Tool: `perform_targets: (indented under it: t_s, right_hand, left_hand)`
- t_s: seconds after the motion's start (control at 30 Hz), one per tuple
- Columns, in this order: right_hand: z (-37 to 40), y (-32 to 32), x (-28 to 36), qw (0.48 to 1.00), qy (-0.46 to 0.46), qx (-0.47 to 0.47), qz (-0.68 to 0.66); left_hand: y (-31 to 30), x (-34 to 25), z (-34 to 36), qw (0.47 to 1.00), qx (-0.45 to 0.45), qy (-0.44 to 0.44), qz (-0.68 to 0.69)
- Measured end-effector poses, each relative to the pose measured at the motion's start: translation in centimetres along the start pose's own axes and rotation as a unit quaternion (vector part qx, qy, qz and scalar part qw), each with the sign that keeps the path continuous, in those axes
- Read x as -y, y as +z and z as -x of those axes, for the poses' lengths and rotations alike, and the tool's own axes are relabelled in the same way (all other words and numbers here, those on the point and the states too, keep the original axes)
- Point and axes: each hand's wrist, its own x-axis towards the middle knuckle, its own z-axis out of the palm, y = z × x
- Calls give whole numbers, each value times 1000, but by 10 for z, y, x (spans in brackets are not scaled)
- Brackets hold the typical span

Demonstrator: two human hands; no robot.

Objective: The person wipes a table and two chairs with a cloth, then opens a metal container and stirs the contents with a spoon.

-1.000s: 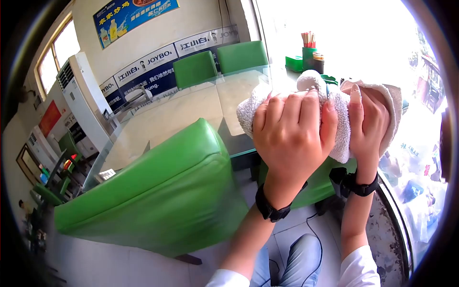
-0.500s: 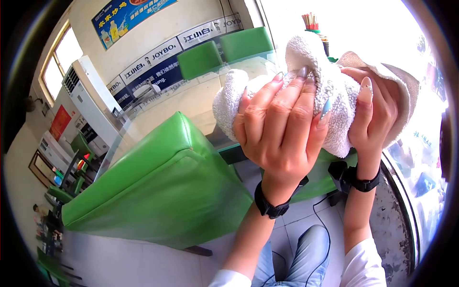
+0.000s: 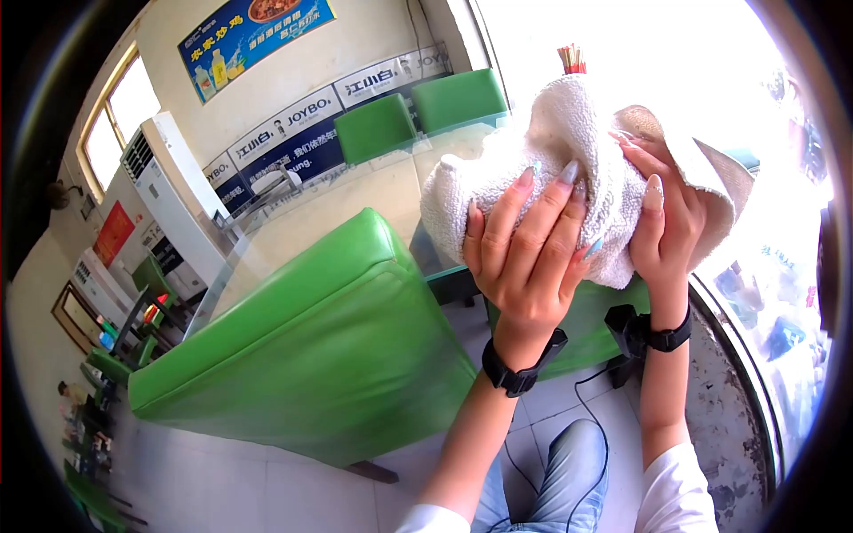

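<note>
A bunched white towel [image 3: 555,133] is held up in front of me, above the glass-topped table's near end. My left hand [image 3: 530,253] is closed over its near side, fingers curved into the cloth with the nails showing. On the other side my right hand [image 3: 668,218] grips the towel, its thumb toward me and a flap of cloth draped behind the fingers. Folds hide some of the right fingertips. Both wrists carry black straps.
A green padded chair [image 3: 293,346] stands close on my left, beside the glass table [image 3: 293,231]. More green chairs [image 3: 458,99] are on the far side. A bundle of sticks [image 3: 572,59] stands behind the towel. A dark cable [image 3: 607,426] hangs by my knee.
My hands have come slightly closer together with the towel between them. The left has shifted right, the right a little left. The whole view has also moved slightly.
</note>
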Motion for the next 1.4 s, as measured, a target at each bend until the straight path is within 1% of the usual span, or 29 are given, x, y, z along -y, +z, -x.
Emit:
perform_targets:
  t_s: [0.1, 0.17, 0.23, 0.27, 0.3, 0.33, 0.37, 0.43, 0.47, 0.5, 0.53, 0.6, 0.67, 0.7, 0.73, 0.8, 0.83, 0.87, 0.9, 0.93, 0.97, 1.0, 1.03, 1.07, 1.1, 1.17, 1.2, 1.33, 1.4]
  right_hand:
    - [8, 5, -4, 998, -35, -53, -25]
    - [29, 5, -7, 999, -24, -27, -27]
    - [63, 10, -13, 996, -52, -37, 61]
    - [103, 18, -22, 994, -31, -14, 103]
    - [145, 20, -32, 985, -5, 88, 148]
    - [186, 22, -41, 979, 16, 137, 151]
    - [231, 26, -47, 973, 42, 185, 132]
    - [321, 22, -59, 950, 107, 283, 79]
    - [358, 17, -62, 935, 146, 319, 47]
    - [384, 13, -62, 922, 182, 341, 13]
    - [400, 8, -62, 910, 214, 354, -18]
    - [399, 2, -56, 905, 266, 321, -83]
    - [382, 0, -58, 928, 160, 336, 6]
    - [373, 0, -60, 931, 107, 345, 50]
    - [369, 5, -67, 929, 155, 333, 55]
    - [318, 11, -82, 917, 171, 359, 26]
    - [293, 14, -90, 911, 179, 371, 12]
    - [232, 16, -77, 947, 122, 288, 69]
    - [171, 17, -63, 969, 73, 196, 134]
    - [104, 15, -43, 989, 6, 67, 132]
    - [51, 10, -24, 988, -63, -63, 126]
    - [22, 2, -10, 989, -53, -15, 135]
    - [6, -3, -1, 988, -42, 36, 143]
    - [1, -5, 4, 990, -25, 51, 126]
    - [3, -3, 2, 991, -36, 33, 125]
    - [21, 13, -11, 998, -29, -52, 24]
    - [26, 17, -16, 995, -56, -74, 42]
    - [33, 22, -19, 993, -73, -79, 55]
    - [33, 24, -20, 992, -76, -84, 48]
  left_hand:
    - [-7, 0, 13, 1000, 27, 7, 14]
    - [-13, -2, 29, 998, 52, 3, 22]
    - [-13, 1, 59, 996, 74, -2, 56]
    - [-15, 2, 75, 994, 101, 18, 30]
    - [-16, 2, 98, 991, 127, 41, -14]
    - [-2, 20, 200, 948, 249, -91, 176]
    - [11, 37, 299, 857, 316, -256, 317]
    - [-12, 44, 356, 751, 422, -362, 357]
    - [-24, 46, 384, 712, 453, -396, 363]
    - [-32, 45, 406, 690, 474, -409, 362]
    - [-33, 41, 412, 718, 499, -363, 322]
    - [-27, 34, 411, 780, 483, -289, 274]
    - [-25, 19, 384, 859, 444, -168, 191]
    - [-26, 14, 343, 890, 438, -72, 110]
    - [-26, 9, 298, 906, 422, 24, 27]
    - [-15, 5, 233, 905, 403, -88, 105]
    - [-4, 8, 213, 930, 291, -122, 189]
    - [-7, 7, 165, 927, 258, -157, 224]
    - [-3, 6, 115, 964, 228, -53, 126]
    - [1, 5, 64, 984, 175, 41, 16]
    - [-1, 0, 24, 992, 122, 17, -37]
    - [-3, -5, -15, 994, 72, -12, -87]
    - [1, -9, -12, 992, 66, -21, -108]
    - [5, -5, -5, 990, 50, 3, -135]
    - [8, -2, 1, 986, 35, 24, -161]
    - [12, -3, 12, 986, 17, 8, -166]
    - [17, -5, 19, 984, 2, 5, -181]
    - [36, -1, 59, 975, -39, 28, -217]
    - [41, 2, 79, 973, -30, 38, -225]
